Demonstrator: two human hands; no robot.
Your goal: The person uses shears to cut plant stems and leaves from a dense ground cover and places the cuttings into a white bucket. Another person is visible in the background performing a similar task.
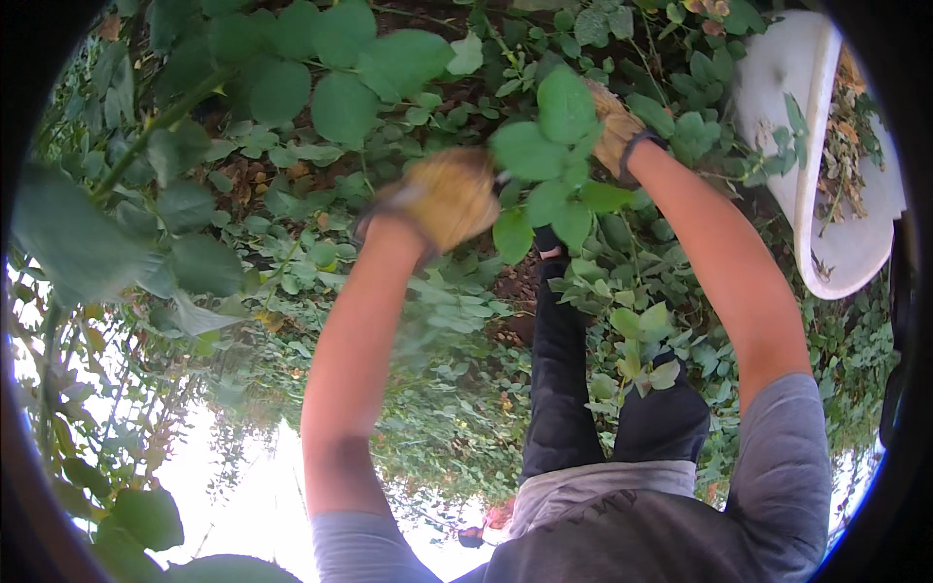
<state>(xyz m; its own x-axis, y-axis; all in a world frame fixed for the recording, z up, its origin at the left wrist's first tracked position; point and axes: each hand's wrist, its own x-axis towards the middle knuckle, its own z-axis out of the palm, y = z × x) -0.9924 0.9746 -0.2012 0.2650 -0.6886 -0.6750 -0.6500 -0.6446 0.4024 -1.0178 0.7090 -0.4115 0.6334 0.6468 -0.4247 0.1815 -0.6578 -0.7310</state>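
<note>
My left hand (444,197), in a tan work glove with a dark cuff, is blurred by motion among leafy plants. A small dark and shiny object (501,179) shows at its finger side, partly behind leaves; what it is I cannot tell. My right hand (616,130), gloved the same way, reaches into the foliage farther to the right. Green leaves (550,149) of a near stem cover its fingers, so whatever it holds is hidden. Around both hands grow low green leaves (452,116), with dry brown leaves (248,178) on the ground.
A white plastic container (783,95) at the right holds dried leaves and stems (842,160). A thorny green stem (164,124) with large leaves hangs close at the upper left. My dark-trousered leg (557,364) stands among the plants, beside bare soil (514,288).
</note>
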